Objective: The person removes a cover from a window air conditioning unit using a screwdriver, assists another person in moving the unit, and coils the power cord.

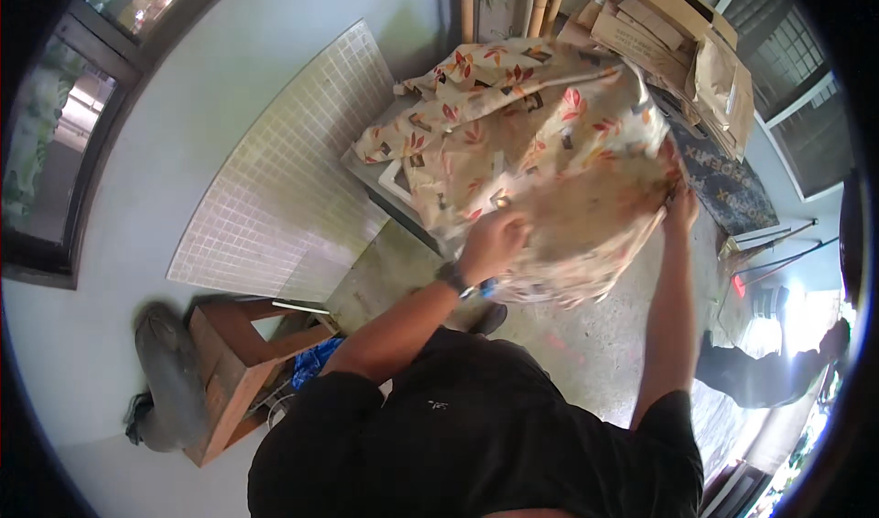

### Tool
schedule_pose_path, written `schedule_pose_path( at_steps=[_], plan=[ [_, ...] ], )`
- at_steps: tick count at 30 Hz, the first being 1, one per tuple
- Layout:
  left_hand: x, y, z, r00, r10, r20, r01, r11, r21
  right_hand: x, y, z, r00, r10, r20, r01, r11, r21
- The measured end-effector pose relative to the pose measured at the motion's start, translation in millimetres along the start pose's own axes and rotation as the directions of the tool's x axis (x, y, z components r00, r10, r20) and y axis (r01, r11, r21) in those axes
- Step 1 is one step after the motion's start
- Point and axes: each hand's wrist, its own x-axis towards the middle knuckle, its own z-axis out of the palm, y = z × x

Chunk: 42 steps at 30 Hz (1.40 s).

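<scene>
A large beige cloth (513, 152) with red and orange leaves and dark squares is spread over a grey, box-like thing (403, 205), most of which it hides. My left hand (496, 243), with a watch (455, 280) on its wrist, is closed on the near part of the cloth. Out to the right, my right hand (680, 211) grips the cloth's edge. Between my hands the fabric hangs bunched and is blurred by motion. A white rounded frame (396, 181) shows from under the cloth on the left.
A tiled panel (284, 166) leans on the left wall. Flattened cardboard (655, 24) is piled at the back right, by bamboo poles (467, 5). Near left are a wooden stand (229, 362) and a grey sack (171, 381). Another person (760, 372) is at the far right, near brooms (778, 239).
</scene>
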Motion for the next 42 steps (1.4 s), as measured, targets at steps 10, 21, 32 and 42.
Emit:
schedule_pose_path(
  at_steps=[10, 21, 32, 42],
  plan=[
    [-249.2, -70.1, -76.1, 0.767, -0.514, -0.384, 0.605, 0.778, 0.17, 343.6, -139.7, 32.2, 0.977, 0.134, -0.164, -0.111, 0.983, 0.144],
    [-327.5, -87.1, -40.8, 0.615, -0.709, -0.346, 0.779, 0.615, 0.124, 346.4, -319.6, -130.8, 0.903, -0.017, -0.429, 0.077, 0.989, 0.125],
    [-75.8, -33.9, 120.3, 0.875, -0.48, -0.069, 0.477, 0.877, -0.053, 356.5, -170.8, -363.9, 0.975, 0.207, -0.079, -0.15, 0.879, 0.452],
    [187.1, 72.5, 390.7, 0.96, -0.134, 0.247, 0.165, 0.98, -0.109, 228.8, -108.8, -287.7, 0.906, 0.237, 0.35, -0.419, 0.613, 0.669]
  ],
)
